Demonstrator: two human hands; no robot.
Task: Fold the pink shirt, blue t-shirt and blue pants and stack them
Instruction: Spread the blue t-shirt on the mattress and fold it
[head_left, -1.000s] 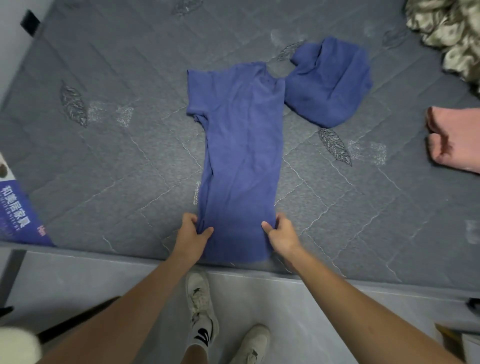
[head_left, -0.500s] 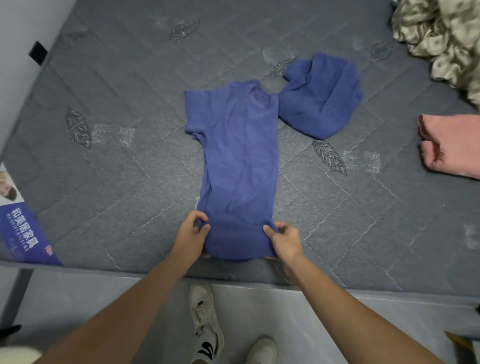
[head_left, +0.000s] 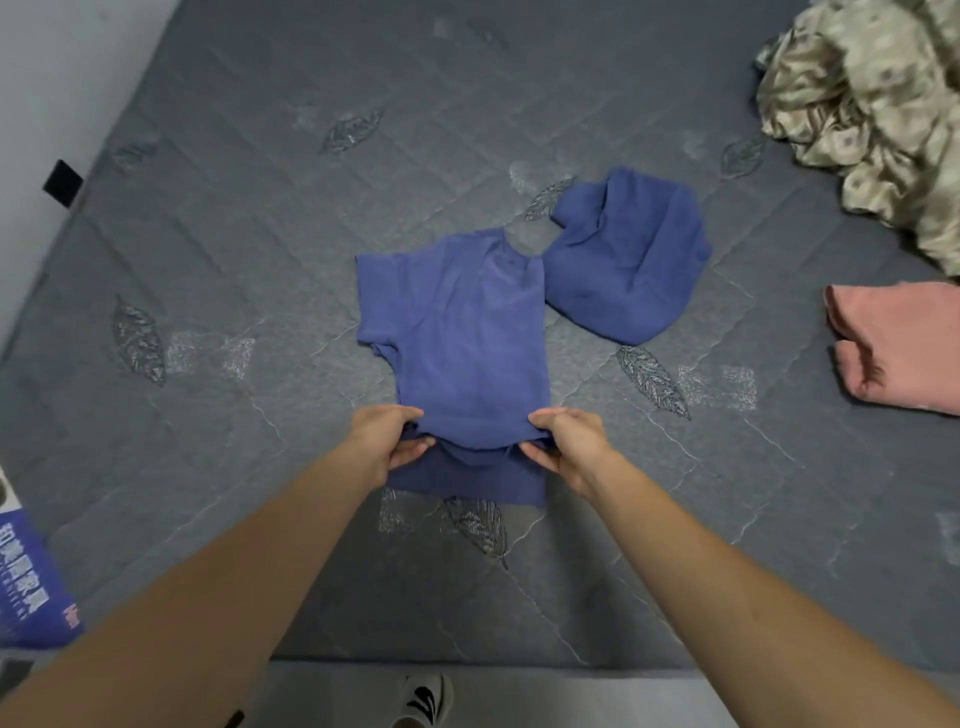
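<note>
The fingers (head_left: 410, 415) of the left hand (head_left: 387, 441) curl over the left side of the blue t-shirt (head_left: 462, 322), thumb beneath the cloth, pinching a fold of it, and the fingers (head_left: 545, 415) of the right hand (head_left: 569, 447) pinch the right side of the same fold in the same way. The fold is raised between the two hands, with the shirt's lower hem lying flat on the bed (head_left: 260, 260) beneath and nearer the near edge. The rest of the blue t-shirt lies flat toward the middle of the bed, already narrowed lengthwise, its neck pointing to the far edge and one short sleeve sticking out on its left. Just beside its collar, to the right and touching or nearly touching it, the blue pants (head_left: 628, 260) sit in a loose crumpled heap. Well apart from both, against the right edge of the bed, the pink shirt (head_left: 898, 348) lies folded in a compact bundle. In the far right corner a patterned beige and olive cloth (head_left: 872, 104) is bunched up. At the near left corner a blue box (head_left: 31, 587) with white lettering juts in at the frame's side. Below the near edge, a white shoe (head_left: 423, 699) with dark stripes shows on the pale floor (head_left: 519, 696). Both forearms reach in from the bottom of the head view.
</note>
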